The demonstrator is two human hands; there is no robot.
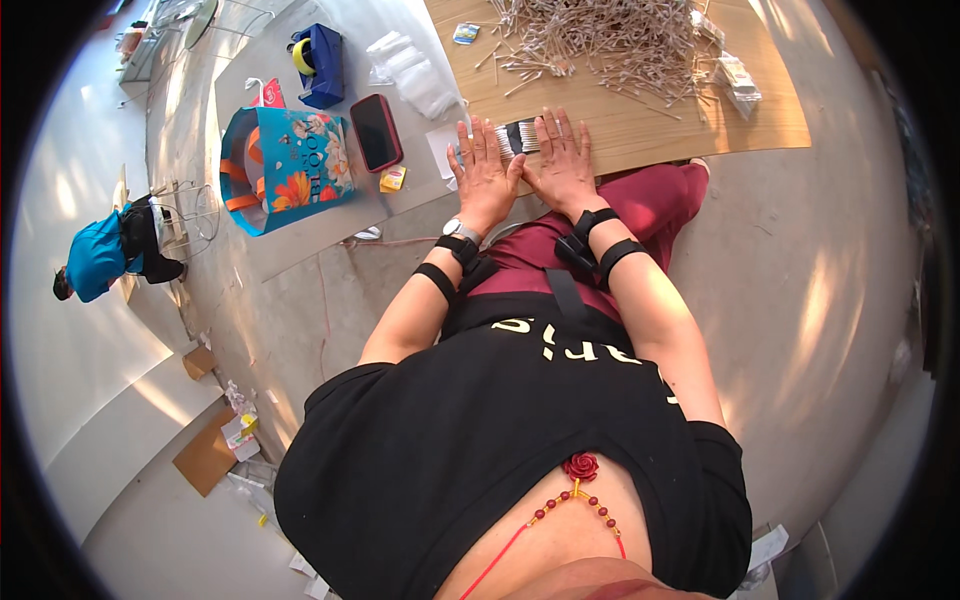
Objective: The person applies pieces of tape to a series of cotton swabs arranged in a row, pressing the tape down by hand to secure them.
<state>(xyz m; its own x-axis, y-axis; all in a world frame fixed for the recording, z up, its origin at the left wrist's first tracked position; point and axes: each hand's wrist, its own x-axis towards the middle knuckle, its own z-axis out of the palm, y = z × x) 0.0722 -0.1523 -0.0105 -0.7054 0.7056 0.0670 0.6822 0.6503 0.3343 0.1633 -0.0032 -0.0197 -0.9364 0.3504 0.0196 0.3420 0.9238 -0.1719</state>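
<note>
My left hand (486, 182) and my right hand (564, 170) lie flat near the front edge of the wooden tabletop (740, 130), fingers stretched forward and thumbs almost meeting. Between them a short row of cotton swabs (516, 139) lies side by side, with something black showing around it. My fingers cover both ends of this row, so its full length is hidden. Farther back a large loose heap of cotton swabs (610, 45) spreads over the wood. Several stray swabs lie just beyond my right hand.
Left of my hands are a phone (376, 132), a small yellow packet (393, 178), clear plastic bags (412, 78), a blue tape dispenser (320, 68) and a floral gift bag (325, 170). A clear-wrapped pack (738, 85) sits at right. Another person (100, 255) bends over far left.
</note>
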